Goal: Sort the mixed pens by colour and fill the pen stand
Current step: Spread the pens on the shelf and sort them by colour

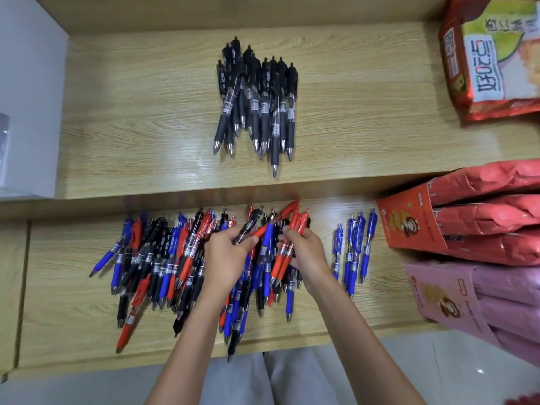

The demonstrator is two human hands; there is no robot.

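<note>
Okay, quick pass. Left hand (226,258) curls round one black pen (251,222), with a clear barrel and dark clip, tilted up to the right. Right hand (306,255) grips a small bundle of red pens (279,263), whose matte rubber grips point down toward the person. The hands are close side by side above the heap, apart, with a blue pen showing between them.

The mixed pile (163,258) of red, blue and black click pens lies jumbled on the lower wooden surface (58,317), a pale oak-grain laminate with a slight sheen. All pens are the same shape: slim plastic barrels, rubber grip sleeves, silvery cone tips, printed labels. The tips mostly face the near edge.

Sorted blue pens (353,247) lie in a loose parallel row just right of the pile, well apart from the right hand. Sorted black pens (257,103) lie heaped on the raised upper shelf (131,127) of the same wood grain, tips toward the person.

A glossy crinkled foil snack bag (493,54) is at top right. A red cardboard carton (409,223) holds red foil packs at right, and a pink carton (438,293) sits below it. A smooth white box (29,97) stands at left. Grey fabric trousers (263,381) and a shiny pale floor (467,361) are at the bottom.
</note>
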